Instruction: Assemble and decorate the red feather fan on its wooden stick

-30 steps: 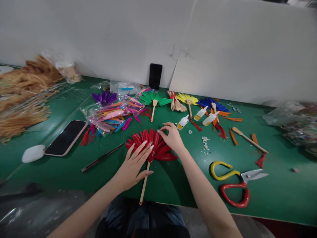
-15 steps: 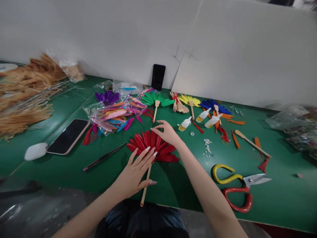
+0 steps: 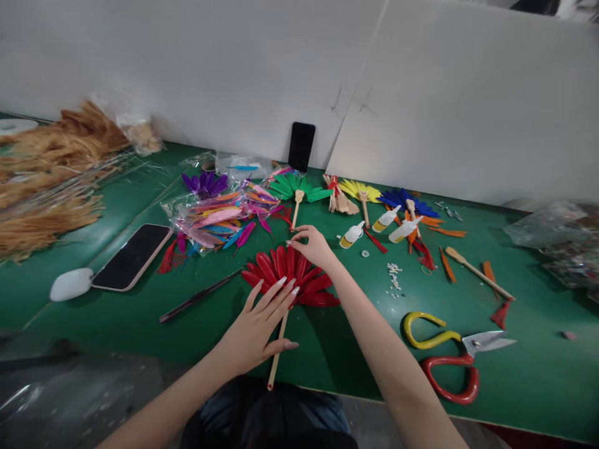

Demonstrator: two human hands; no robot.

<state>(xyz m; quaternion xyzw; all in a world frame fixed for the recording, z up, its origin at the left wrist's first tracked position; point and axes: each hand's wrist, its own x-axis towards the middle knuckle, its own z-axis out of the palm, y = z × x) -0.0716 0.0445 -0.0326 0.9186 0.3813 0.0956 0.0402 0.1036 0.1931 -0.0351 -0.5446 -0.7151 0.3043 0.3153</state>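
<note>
A fan of red feathers [image 3: 269,265] on a thin wooden stick [image 3: 277,362] lies in front of me, its stick pointing toward my body. My left hand [image 3: 257,324] rests flat over the base of the feathers, fingers stretched out and thumb across the stick. At the far tips of the feathers is my right hand [image 3: 311,246]; its fingers are bent, with a gap between thumb and forefinger. Whether its thumb touches a feather tip is hard to make out. A dark, pen-like tool [image 3: 201,296] lies left of the fan.
Behind are green [image 3: 299,187], yellow [image 3: 359,189] and blue [image 3: 408,201] feather fans, glue bottles [image 3: 352,236] and bagged feathers [image 3: 219,218]. Scissors [image 3: 463,362] and small white beads [image 3: 394,277] lie right. A phone [image 3: 133,257] and white case [image 3: 71,284] lie left; another phone [image 3: 301,146] leans on the wall.
The fingers of my right hand have bent and drawn closer together at the feather tips. My left hand stays on the fan. The whole view has shifted slightly.
</note>
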